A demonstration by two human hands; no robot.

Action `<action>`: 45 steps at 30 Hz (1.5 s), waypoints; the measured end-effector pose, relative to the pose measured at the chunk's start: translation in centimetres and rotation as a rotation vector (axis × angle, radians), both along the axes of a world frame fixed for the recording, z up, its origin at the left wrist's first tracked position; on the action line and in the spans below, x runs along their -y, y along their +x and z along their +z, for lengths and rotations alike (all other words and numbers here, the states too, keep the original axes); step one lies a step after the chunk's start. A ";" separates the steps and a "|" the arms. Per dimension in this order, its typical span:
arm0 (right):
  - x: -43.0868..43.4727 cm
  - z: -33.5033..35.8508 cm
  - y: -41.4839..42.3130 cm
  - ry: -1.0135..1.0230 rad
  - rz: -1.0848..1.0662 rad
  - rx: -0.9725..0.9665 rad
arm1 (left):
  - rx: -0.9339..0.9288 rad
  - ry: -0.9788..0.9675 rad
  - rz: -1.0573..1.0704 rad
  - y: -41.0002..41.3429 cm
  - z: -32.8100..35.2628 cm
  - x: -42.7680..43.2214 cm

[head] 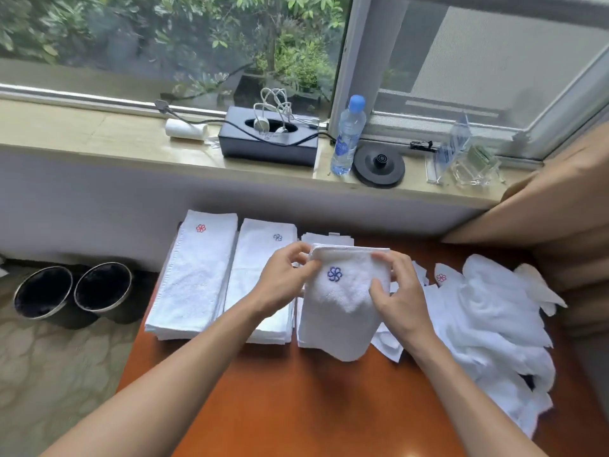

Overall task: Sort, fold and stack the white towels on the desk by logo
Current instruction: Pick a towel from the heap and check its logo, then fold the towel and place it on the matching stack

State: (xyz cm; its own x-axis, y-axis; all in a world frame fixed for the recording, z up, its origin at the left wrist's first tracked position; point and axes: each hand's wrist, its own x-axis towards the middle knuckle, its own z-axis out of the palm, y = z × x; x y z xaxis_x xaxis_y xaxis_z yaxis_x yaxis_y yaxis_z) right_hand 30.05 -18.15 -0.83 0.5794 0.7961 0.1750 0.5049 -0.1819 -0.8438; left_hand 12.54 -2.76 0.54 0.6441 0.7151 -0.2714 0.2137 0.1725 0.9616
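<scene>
I hold up a folded white towel with a blue flower logo [342, 301] above the desk [296, 400]. My left hand [283, 278] pinches its top left corner. My right hand [395, 288] grips its right edge. On the desk to the left lies a stack of folded towels with a red logo [194, 278]. Beside it is a stack with a blue logo [260, 268]. A third folded stack [326, 239] lies mostly hidden behind the held towel. At the right is a loose heap of unfolded white towels [494, 328], one showing a red logo.
Two dark round bins [72, 293] stand on the carpet left of the desk. The window sill holds a black tissue box with cables [268, 136], a water bottle [347, 135], a black kettle base [379, 164] and acrylic stands [461, 156]. A tan cushion [560, 209] is at the right.
</scene>
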 end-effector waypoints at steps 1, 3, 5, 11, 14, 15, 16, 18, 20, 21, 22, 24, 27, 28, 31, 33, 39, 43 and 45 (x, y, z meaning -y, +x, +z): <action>-0.5 -0.2 0.6 -0.017 -0.008 0.011 | 0.006 -0.014 -0.009 0.7 -0.6 -0.6; -1.7 -1.0 1.9 -0.042 -0.023 0.020 | 0.015 -0.025 -0.015 2.2 -1.7 -2.0; -3.0 -2.2 3.2 -0.063 -0.031 0.015 | -0.003 0.010 -0.003 3.7 -3.1 -3.5; -8.6 -6.5 7.2 -0.105 -0.033 -0.090 | -0.065 0.073 0.122 8.4 -7.9 -7.7; -10.8 -9.7 8.5 -0.158 -0.039 -0.204 | -0.098 0.045 0.173 9.9 -11.1 -9.5; -11.3 -11.0 8.7 -0.193 -0.033 -0.242 | -0.121 0.029 0.181 10.3 -12.3 -10.0; -11.6 -12.3 8.8 -0.241 -0.023 -0.279 | -0.146 0.003 0.179 10.5 -13.4 -10.3; -11.4 -14.8 8.5 -0.370 0.006 -0.331 | -0.209 -0.063 0.140 10.3 -15.5 -10.3; -10.1 -16.8 7.8 -0.454 0.024 -0.334 | -0.273 -0.105 0.095 9.7 -17.3 -9.5; -9.2 -17.4 7.4 -0.455 0.015 -0.342 | -0.301 -0.103 0.084 9.2 -18.0 -8.8; -8.3 -17.9 6.9 -0.441 -0.002 -0.361 | -0.316 -0.100 0.078 8.6 -18.3 -8.0; -6.1 -18.3 5.7 -0.419 -0.029 -0.390 | -0.296 -0.112 0.050 7.4 -18.5 -6.0; -2.5 -18.4 3.4 -0.429 -0.051 -0.407 | -0.321 -0.063 -0.008 5.1 -18.3 -2.0; -1.2 -18.3 2.6 -0.436 -0.054 -0.414 | -0.329 -0.039 -0.031 4.3 -18.1 -0.5; 1.0 -18.5 1.1 -0.427 -0.071 -0.404 | -0.335 0.004 -0.104 2.7 -18.0 2.9; 1.9 -18.5 0.4 -0.407 -0.093 -0.409 | -0.359 0.051 -0.158 2.2 -18.0 4.1; 3.1 -19.1 -0.3 -0.399 -0.110 -0.435 | -0.429 0.117 -0.220 2.2 -18.1 4.3; 4.3 -18.8 -0.6 -0.443 -0.072 -0.439 | -0.506 0.113 -0.235 1.5 -17.5 5.7; 5.2 -18.2 -0.8 -0.475 -0.049 -0.431 | -0.553 0.133 -0.260 0.5 -16.9 7.0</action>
State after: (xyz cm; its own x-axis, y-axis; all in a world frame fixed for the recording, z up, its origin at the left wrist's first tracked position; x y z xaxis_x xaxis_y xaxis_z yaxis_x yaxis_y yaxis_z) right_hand 29.27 -23.32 -18.99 0.5564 0.7004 -0.4470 0.1201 -0.6002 -0.7908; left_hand 12.99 -9.80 -16.40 0.5915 0.6042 -0.5339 0.7046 -0.0654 0.7066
